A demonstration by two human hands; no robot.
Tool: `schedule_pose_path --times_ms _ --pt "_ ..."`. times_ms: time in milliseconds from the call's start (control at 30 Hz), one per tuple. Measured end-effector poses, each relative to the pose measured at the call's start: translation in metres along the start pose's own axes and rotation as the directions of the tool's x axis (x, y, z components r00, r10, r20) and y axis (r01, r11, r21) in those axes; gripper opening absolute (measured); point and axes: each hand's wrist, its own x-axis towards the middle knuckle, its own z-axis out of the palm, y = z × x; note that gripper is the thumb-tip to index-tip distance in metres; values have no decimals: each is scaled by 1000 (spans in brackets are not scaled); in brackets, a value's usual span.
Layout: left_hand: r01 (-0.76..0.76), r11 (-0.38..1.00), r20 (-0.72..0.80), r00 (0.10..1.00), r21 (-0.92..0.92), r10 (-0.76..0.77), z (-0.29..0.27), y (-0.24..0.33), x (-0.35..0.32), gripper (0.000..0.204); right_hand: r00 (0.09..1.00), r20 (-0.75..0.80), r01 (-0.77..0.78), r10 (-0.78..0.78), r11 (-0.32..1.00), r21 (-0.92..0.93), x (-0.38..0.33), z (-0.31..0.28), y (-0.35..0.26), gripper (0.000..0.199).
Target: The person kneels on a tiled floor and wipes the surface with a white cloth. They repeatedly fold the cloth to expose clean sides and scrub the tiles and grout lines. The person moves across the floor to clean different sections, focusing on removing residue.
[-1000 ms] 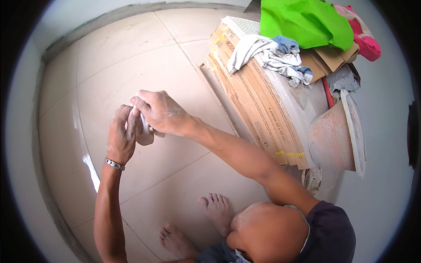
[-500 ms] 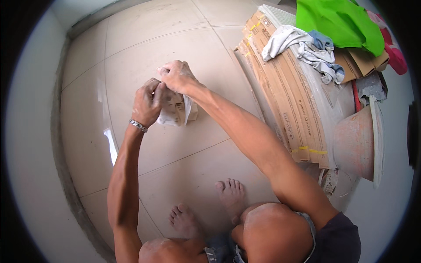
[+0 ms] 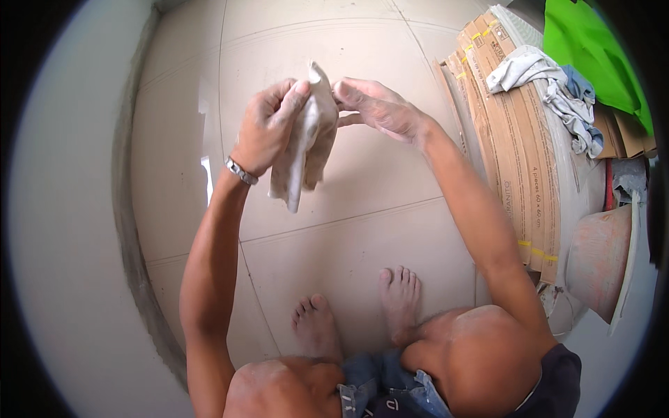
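Observation:
My left hand (image 3: 268, 122) pinches a limp, whitish rag (image 3: 306, 150) with brownish marks near its top, thumb toward me. The rag hangs in loose folds above the tiled floor, and a narrow corner sticks up past the thumb. Just right of it is my right hand (image 3: 380, 108), its fingers stretched and apart. Those fingertips come right up to the rag's edge; whether they touch it, I cannot tell. Pale dust coats both hands, and a metal bracelet circles my left wrist.
Flat cardboard cartons (image 3: 519, 160) lie stacked on the right, with a grey-white cloth (image 3: 550, 87) draped over them. Behind is a bright green sheet (image 3: 592, 56). A dusty tub (image 3: 599, 258) lies tipped beside the cartons. A wall (image 3: 77, 209) runs along the left.
Both hands were close together on the rag, low over the floor. Now the left hand holds it up, while the right hand has moved rightward and opened. The view has shifted left.

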Motion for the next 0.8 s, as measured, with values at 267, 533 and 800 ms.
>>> schedule_pose_path --times_ms 267,533,800 --pt "210 913 -177 942 -350 -285 -32 7 9 37 965 -86 -262 248 920 -290 -9 -33 -22 53" --pt "388 917 233 903 -89 -360 -34 -69 8 31 946 -284 -247 157 916 -317 -2 -70 25 17" --pt "-9 998 -38 999 -66 6 -17 -132 -2 18 936 -241 87 -257 831 -549 -13 -77 64 24"
